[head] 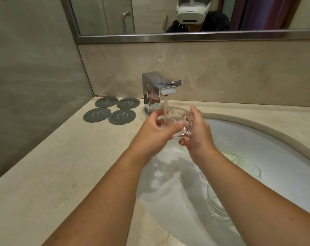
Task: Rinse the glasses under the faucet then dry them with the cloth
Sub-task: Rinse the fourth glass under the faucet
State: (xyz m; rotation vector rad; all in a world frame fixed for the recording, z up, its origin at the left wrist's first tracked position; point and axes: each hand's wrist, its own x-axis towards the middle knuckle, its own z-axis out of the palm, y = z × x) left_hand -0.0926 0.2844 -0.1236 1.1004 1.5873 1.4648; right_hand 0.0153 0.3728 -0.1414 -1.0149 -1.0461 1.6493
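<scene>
A: State of the left hand (155,133)?
B: Wrapped around the clear round drinking glass (174,121), thumb across the near side, fingers behind the rim.
A: And of the right hand (197,134)?
B: Half closed, cupping the base end of that glass, thumb raised, fingertips tucked beneath.
A: Whereabouts?
B: Centre of the frame, tipped sideways, directly under the water stream (165,103) from the square chrome faucet (150,80), above the white oval sink (266,148).
A: Elsewhere?
B: More clear glasses (217,204) in the basin, lower right; four dark grey round coasters (97,114) on the beige stone counter (62,166), left of the faucet.
</scene>
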